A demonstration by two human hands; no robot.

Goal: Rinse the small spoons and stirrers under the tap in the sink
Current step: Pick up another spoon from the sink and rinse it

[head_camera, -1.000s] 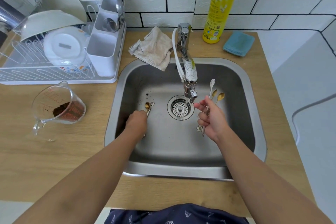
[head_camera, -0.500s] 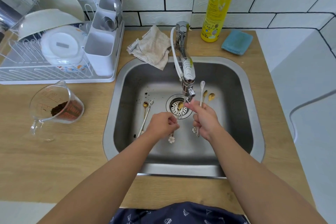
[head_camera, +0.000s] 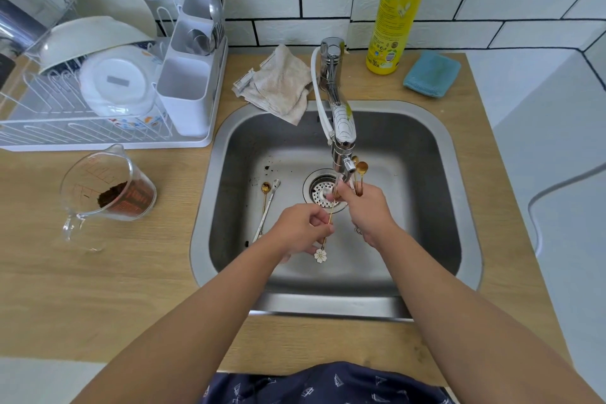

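My left hand (head_camera: 303, 231) pinches the thin handle of a gold spoon (head_camera: 320, 254) with a white flower end; its bowl end is under the tap spout (head_camera: 342, 154), where a thin stream of water runs. My right hand (head_camera: 365, 208) is shut on a bunch of small gold spoons (head_camera: 361, 168) whose bowls stick up beside the spout, and its fingertips touch the bowl end of the left hand's spoon. A gold spoon (head_camera: 265, 188) and a white stirrer (head_camera: 270, 203) lie on the floor of the steel sink (head_camera: 426, 147), left of the drain (head_camera: 323, 192).
A dish rack (head_camera: 98, 128) with bowls, plates and a cutlery holder stands at the back left. A glass measuring jug (head_camera: 105, 187) with coffee grounds sits on the wooden counter. Behind the sink are a rag (head_camera: 278, 84), a yellow dish soap bottle (head_camera: 398, 10) and a blue sponge (head_camera: 431, 74).
My left hand picked one gold flower spoon off the sink floor and brought it under the tap. My right hand, with its bunch of spoons, moved left to meet it at the spout.
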